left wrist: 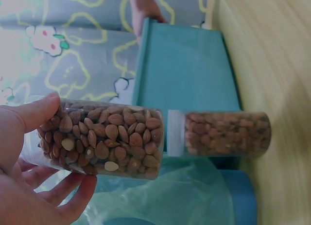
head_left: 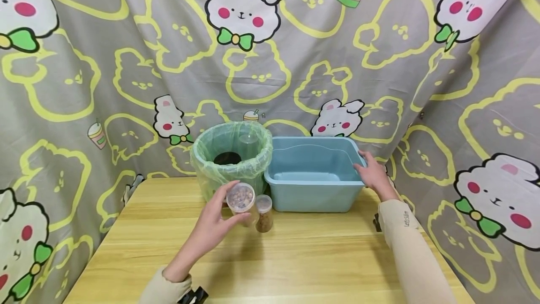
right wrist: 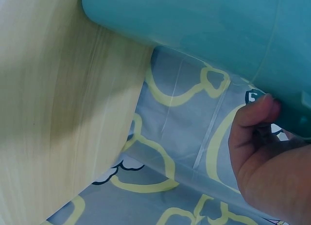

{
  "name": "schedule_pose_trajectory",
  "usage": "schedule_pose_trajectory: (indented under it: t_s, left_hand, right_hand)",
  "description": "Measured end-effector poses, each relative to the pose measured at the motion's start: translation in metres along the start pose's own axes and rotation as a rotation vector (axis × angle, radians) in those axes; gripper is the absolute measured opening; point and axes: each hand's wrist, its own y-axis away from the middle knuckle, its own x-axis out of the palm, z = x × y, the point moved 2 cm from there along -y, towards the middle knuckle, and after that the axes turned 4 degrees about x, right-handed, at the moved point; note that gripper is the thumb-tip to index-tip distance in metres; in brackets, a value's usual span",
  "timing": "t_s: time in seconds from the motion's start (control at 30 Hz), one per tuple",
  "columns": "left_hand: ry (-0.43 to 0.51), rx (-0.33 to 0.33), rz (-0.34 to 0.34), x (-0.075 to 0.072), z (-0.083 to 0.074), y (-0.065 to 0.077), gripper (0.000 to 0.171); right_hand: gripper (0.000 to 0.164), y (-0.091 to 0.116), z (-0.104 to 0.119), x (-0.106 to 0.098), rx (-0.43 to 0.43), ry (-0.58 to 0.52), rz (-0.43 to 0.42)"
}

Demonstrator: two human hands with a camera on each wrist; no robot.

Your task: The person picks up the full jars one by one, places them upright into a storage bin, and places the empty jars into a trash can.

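Left grip (head_left: 213,221) round jar (head_left: 241,198), right grip (head_left: 373,171) round tub rim (head_left: 314,183); almonds (left wrist: 112,132) clear only from left wrist

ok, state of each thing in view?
Held jar: raised, well filled, apparently lidded
Other jar: standing, lidded, well filled
Tub: upright, open-topped
Bin: upright, open-topped
Bag: lining bin, folded over its edge
Left hand: gripping held jar
Right hand: gripping tub
Curtain: hung, creased

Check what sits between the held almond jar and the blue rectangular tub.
A second almond jar, upright on the wooden table, stands between the held almond jar and the blue rectangular tub in the head view.
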Motion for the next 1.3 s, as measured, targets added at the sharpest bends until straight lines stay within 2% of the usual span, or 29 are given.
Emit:
schedule_pose_trajectory:
  t_s: [0.23, 0.47, 0.6, 0.8, 0.93, 1.3]
  left_hand:
    - [0.038, 0.019, -0.017, -0.004, -0.010, -0.007, 0.081]
    - [0.175, 0.010, -0.041, -0.004, -0.019, -0.017, 0.078]
    - [0.215, -0.011, -0.043, -0.002, -0.024, -0.021, 0.078]
    - [0.294, -0.052, -0.056, 0.004, -0.029, -0.027, 0.079]
    - [0.345, -0.056, -0.054, 0.010, -0.032, -0.034, 0.077]
    - [0.382, -0.055, -0.011, 0.030, -0.039, -0.062, 0.074]
  right_hand:
    - [0.066, 0.000, 0.000, 0.000, 0.003, 0.002, 0.002]
    - [0.066, 0.000, -0.001, -0.001, -0.002, 0.002, 0.000]
    - [0.066, 0.000, -0.001, -0.001, 0.000, 0.007, 0.002]
    - [0.066, -0.001, 0.000, 0.000, -0.006, 0.013, -0.004]
    - [0.065, 0.001, 0.001, -0.001, 0.000, 0.010, -0.002]
    - [0.065, 0.000, 0.001, 0.000, -0.004, 0.023, -0.004]
